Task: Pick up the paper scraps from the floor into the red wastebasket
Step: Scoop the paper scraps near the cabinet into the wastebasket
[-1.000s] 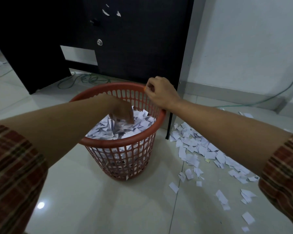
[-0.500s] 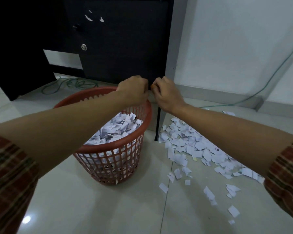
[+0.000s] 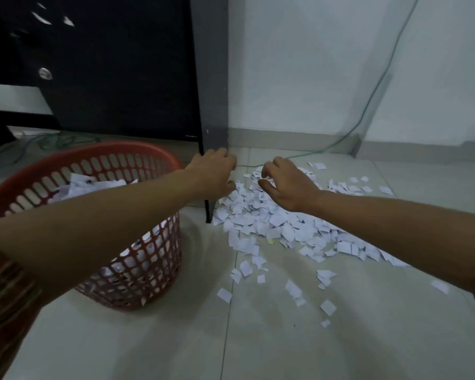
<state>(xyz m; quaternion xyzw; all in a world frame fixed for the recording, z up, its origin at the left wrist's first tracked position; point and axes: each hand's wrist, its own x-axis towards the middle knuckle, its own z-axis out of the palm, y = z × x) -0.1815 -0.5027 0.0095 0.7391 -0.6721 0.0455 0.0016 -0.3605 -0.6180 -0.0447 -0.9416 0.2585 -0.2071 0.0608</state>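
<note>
1. Paper scraps (image 3: 263, 220) lie in a dense drift on the tiled floor (image 3: 272, 344) right of the red wastebasket (image 3: 137, 154), with loose strays trailing toward the camera. The basket is already heaped near its rim.
2. Left hand (image 3: 213, 174) is over the drift's near-left edge, fingers curled downward; right hand (image 3: 285, 185) is over the far part, fingers curled in among the scraps. Whether either hand pinches paper yet, I cannot tell; the fingertips are hidden.
3. Risk: the scraps are thin, flat and light. A shallow scoop likely slides over them on smooth tile and gathers few.
4. Risk: a loose two-handed bundle probably sheds pieces during the carry to the basket.
5. Risk: the basket is full; new paper may spill over the rim or slip through the lattice wall.
6. Risk: the dark furniture leg (image 3: 207, 207) stands at the drift's edge; a sweep could push scraps behind it.
</note>
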